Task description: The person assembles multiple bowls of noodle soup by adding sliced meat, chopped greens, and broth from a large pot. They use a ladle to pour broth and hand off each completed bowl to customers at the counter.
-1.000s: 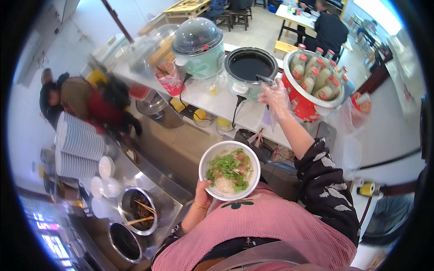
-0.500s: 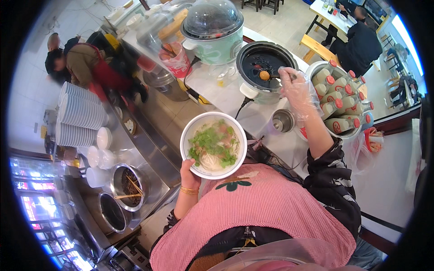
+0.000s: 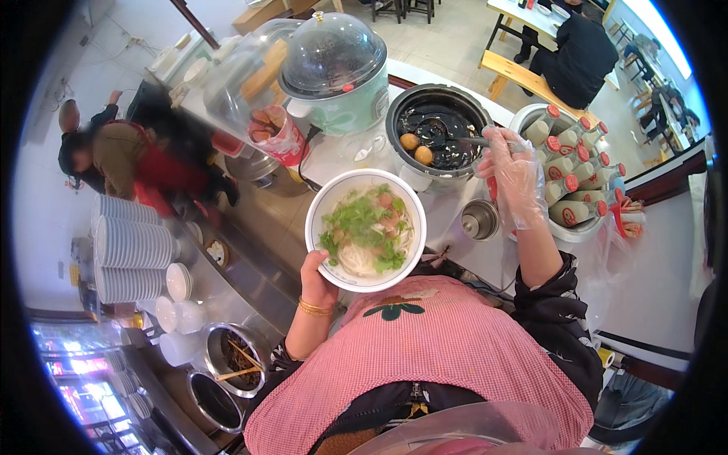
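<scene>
The bowl [image 3: 368, 286] is held at the counter's [image 3: 444, 212] near edge, gripped at its rim by the left hand [image 3: 317, 279]; the fingers beneath are hidden. The ladle [image 3: 474, 141] is pinched in the right hand [image 3: 502, 161] over the pot [image 3: 440, 89] by the far edge. Noodles [image 3: 356, 258] could be spilled if the one-handed grip slipped. Liquid [image 3: 459, 159] could be splashed if the eggs [image 3: 423, 156] were knocked sharply; the loose glove [image 3: 536, 201] could be caught on the bottles [image 3: 567, 212].

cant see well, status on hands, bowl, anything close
Left hand holding noodle bowl. Right hand, gloved, on ladle handle over cooker. Two brown eggs inside. Metal cup beside cooker.
</scene>
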`<state>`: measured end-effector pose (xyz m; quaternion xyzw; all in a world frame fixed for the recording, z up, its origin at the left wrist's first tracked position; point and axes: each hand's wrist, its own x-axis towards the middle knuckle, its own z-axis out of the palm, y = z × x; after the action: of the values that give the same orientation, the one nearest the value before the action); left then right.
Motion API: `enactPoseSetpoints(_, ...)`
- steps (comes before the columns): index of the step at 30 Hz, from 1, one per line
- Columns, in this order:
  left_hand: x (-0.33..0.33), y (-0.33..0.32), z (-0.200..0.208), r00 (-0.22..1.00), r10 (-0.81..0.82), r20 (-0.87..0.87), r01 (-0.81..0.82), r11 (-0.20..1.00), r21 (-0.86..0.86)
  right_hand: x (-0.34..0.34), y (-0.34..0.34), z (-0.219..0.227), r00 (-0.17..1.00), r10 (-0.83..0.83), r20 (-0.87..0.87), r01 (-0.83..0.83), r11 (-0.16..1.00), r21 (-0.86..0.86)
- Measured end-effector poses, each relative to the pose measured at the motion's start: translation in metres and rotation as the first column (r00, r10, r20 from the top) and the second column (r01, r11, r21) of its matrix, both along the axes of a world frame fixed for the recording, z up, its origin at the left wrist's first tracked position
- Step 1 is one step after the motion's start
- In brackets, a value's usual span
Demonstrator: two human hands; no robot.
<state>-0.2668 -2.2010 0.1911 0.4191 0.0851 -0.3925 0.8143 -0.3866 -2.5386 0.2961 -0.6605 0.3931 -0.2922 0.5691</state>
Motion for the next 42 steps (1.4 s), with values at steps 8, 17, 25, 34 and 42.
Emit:
enactPoseSetpoints(8,0.027,-0.005,-0.022,0.998,-0.065,0.012,0.065,0.998,-0.013,0.003,0.030,-0.009,0.981,0.155,-0.116,-0.194,0.780,-0.595)
enactPoseSetpoints(17,0.039,-0.006,-0.030,0.995,-0.091,-0.042,0.091,0.996,-0.009,0.027,0.054,-0.016,0.989,0.095,-0.115,-0.129,0.931,-0.342)
enactPoseSetpoints(25,0.052,-0.020,-0.008,0.992,-0.126,-0.023,0.126,0.992,-0.032,0.013,0.062,0.008,1.000,-0.013,-0.016,0.011,0.989,-0.144)
enactPoseSetpoints(34,0.069,-0.044,0.009,0.984,-0.178,0.032,0.178,0.984,-0.015,-0.007,0.062,0.013,0.961,-0.183,0.209,0.198,0.979,-0.050)
enactPoseSetpoints(42,0.074,-0.053,0.016,0.976,-0.205,0.067,0.209,0.977,-0.047,-0.030,0.089,-0.016,0.942,0.253,0.219,-0.161,0.916,-0.368)
